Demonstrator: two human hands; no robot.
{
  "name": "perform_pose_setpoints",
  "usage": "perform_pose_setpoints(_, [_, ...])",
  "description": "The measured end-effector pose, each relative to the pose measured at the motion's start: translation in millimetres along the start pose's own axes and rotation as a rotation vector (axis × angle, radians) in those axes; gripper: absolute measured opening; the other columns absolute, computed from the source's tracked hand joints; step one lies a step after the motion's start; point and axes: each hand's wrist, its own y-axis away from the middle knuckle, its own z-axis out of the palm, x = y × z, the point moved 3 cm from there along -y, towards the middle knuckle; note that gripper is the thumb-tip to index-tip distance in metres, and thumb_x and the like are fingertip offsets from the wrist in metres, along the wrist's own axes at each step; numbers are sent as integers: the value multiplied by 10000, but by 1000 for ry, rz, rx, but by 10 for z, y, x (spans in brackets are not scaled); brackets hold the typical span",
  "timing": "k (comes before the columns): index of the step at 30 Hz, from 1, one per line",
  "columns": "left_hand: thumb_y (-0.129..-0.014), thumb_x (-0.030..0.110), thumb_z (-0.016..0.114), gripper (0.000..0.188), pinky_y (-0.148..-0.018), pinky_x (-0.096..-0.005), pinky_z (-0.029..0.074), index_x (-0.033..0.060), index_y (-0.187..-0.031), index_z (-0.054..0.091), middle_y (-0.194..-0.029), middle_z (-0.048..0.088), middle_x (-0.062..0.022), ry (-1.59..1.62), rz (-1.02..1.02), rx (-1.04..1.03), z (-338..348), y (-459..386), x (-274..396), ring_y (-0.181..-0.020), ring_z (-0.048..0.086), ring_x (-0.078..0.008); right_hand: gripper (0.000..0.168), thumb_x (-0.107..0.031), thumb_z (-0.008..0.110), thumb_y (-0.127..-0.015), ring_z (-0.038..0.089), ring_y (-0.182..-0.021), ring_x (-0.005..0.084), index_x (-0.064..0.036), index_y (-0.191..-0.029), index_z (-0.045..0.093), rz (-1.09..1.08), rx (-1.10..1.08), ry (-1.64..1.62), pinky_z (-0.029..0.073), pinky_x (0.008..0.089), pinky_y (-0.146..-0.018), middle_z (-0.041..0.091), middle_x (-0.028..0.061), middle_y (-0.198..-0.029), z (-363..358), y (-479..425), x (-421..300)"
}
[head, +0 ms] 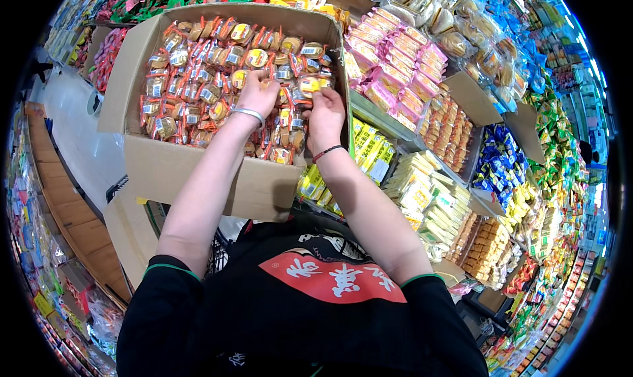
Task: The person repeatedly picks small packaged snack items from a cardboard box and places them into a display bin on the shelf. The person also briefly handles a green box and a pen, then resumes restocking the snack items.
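Note:
A large cardboard box (pixel 207 174) with its flaps folded out lies before me, filled with small round snacks in clear and red wrappers (pixel 210 92). My left hand (pixel 259 95), with a silver bangle at the wrist, reaches into the box with its fingertips among the packets; whether it grips one is hidden. My right hand (pixel 327 115), a dark red braided band at its wrist, is at the box's right side. Its thumb and fingers touch a wrapped round snack with a yellow label (pixel 310 86); the grip itself is not clear.
Right of the box stand bins of pink-wrapped snacks (pixel 395 65), yellow packets (pixel 366 144), pale packaged wafers (pixel 432 194) and blue packets (pixel 499 159). Cardboard dividers (pixel 472 97) rise between some bins. A brown shelf edge (pixel 69 199) curves along the left, beside the floor (pixel 94 129).

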Motion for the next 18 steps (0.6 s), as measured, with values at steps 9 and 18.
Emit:
perform_pose_setpoints(9, [-829, 275, 785, 322, -578, -266, 548, 95, -1078, 689, -910, 678, -11, 172, -190, -247, 59, 97, 113, -765, 630, -99, 200, -95, 602, -919, 651, -837, 224, -5, -1097, 585, 4, -185, 342, 518, 344, -680, 623, 111, -973, -50, 146, 0])
perform_pose_setpoints(18, [-856, 193, 754, 281, -620, -295, 577, 94, -1094, 643, -919, 710, -25, 228, -260, -148, 32, 22, 134, -780, 683, -128, 417, -167, 696, -813, 507, -1133, 323, -20, -1190, 596, -582, -153, 1290, 437, 437, -935, 549, 135, -1176, 83, 150, -182])
